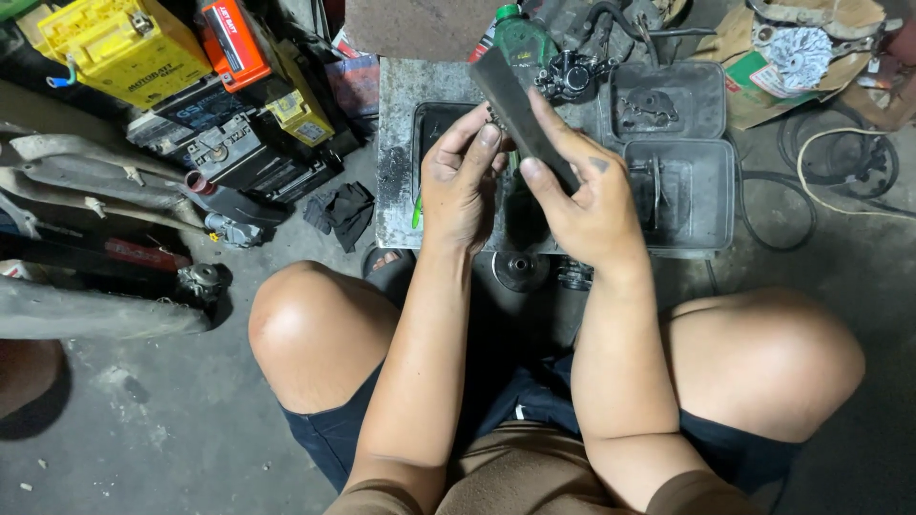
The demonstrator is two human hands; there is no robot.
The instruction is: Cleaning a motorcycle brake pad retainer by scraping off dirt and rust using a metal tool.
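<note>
My right hand point(587, 195) grips a long flat dark strip point(510, 100), like a file or a piece of abrasive, held slanting up to the left. My left hand point(460, 181) pinches a small metal part against that strip with fingertips near the strip's middle; the part is mostly hidden by my fingers. Both hands are raised over a dark tray point(425, 124) on a grimy metal plate point(393, 191) on the floor. I am squatting, knees to either side.
Two dark rectangular trays point(711, 200) with small parts lie to the right. A green bottle point(520, 38) and a brake caliper point(571, 74) sit behind. Yellow and orange batteries point(124, 43) stand far left, a black rag point(343, 212) beside them, cables point(840, 157) at right.
</note>
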